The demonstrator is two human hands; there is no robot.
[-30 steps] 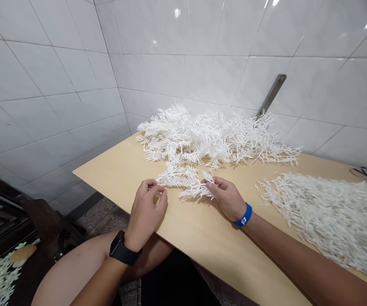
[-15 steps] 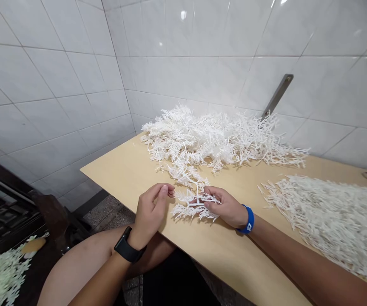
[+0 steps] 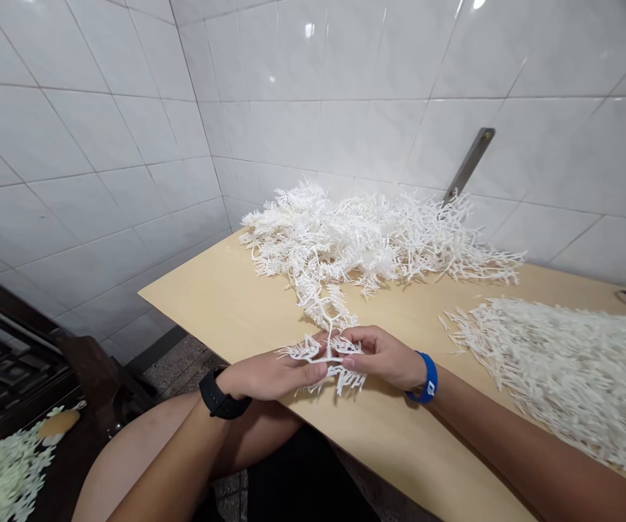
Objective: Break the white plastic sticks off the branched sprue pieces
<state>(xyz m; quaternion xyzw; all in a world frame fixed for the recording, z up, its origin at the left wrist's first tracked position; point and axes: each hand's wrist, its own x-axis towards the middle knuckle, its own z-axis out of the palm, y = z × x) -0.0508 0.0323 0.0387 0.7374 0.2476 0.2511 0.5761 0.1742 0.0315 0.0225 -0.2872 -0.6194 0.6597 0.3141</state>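
Over the front part of the table, both hands are at a white plastic branch (image 3: 330, 346) with fine needle-like leaves. My right hand (image 3: 386, 357), with a blue wristband, pinches the branch between thumb and fingers. From the left, my left hand (image 3: 274, 373), with a black watch, closes on the branch; its fingers are partly hidden behind the leaves. A white stem (image 3: 330, 319) runs from the held part back toward a big heap of white artificial foliage (image 3: 367, 232) lying against the wall.
A second pile of white foliage pieces (image 3: 568, 370) covers the right side of the wooden table (image 3: 198, 290). A metal bracket (image 3: 470, 163) is fixed to the tiled wall. Dark carved furniture (image 3: 84, 370) stands at the left, with pale green foliage (image 3: 8, 464) on it.
My left hand has come right and turned, and its fingers have closed on the branch. My right hand keeps its hold; the leaves and stem have shifted slightly.
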